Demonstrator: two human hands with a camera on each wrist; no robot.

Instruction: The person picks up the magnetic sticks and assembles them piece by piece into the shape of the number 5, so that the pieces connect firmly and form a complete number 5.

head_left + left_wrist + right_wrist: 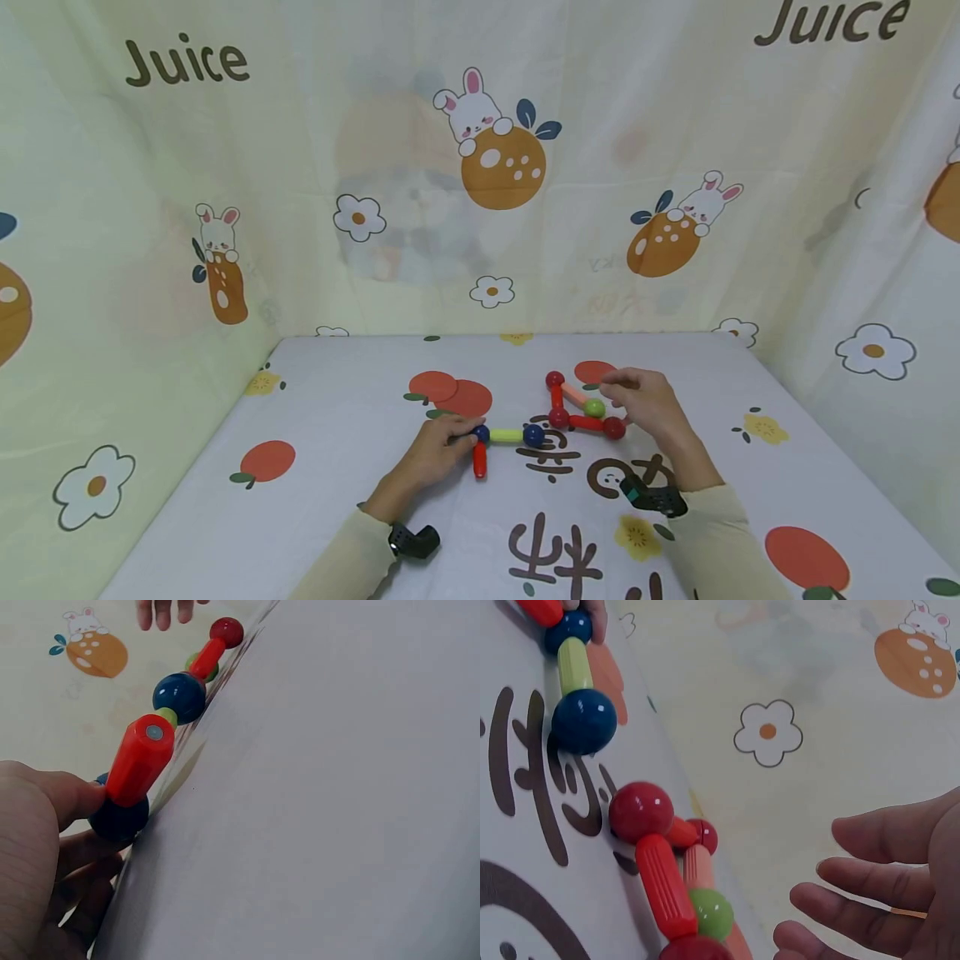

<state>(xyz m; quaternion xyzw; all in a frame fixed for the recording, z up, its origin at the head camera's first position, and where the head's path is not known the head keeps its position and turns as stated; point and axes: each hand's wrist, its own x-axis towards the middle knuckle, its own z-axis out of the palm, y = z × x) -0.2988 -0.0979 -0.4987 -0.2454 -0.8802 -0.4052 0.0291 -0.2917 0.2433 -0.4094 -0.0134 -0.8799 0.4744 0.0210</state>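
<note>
My left hand pinches a dark blue ball between thumb and fingers. From that ball a red magnetic rod points toward me, and a yellow-green rod runs right to a second blue ball. To the right lies another joined piece: red balls linked by red rods, plus a salmon rod ending in a green ball. Just beside this piece, my right hand is held with fingers extended and apart, nothing between them in the right wrist view.
A white cloth printed with fruit, flowers and dark lettering covers the table. Behind it hangs a cream curtain with rabbit and orange prints, and similar cloth encloses both sides. Each wrist wears a black device.
</note>
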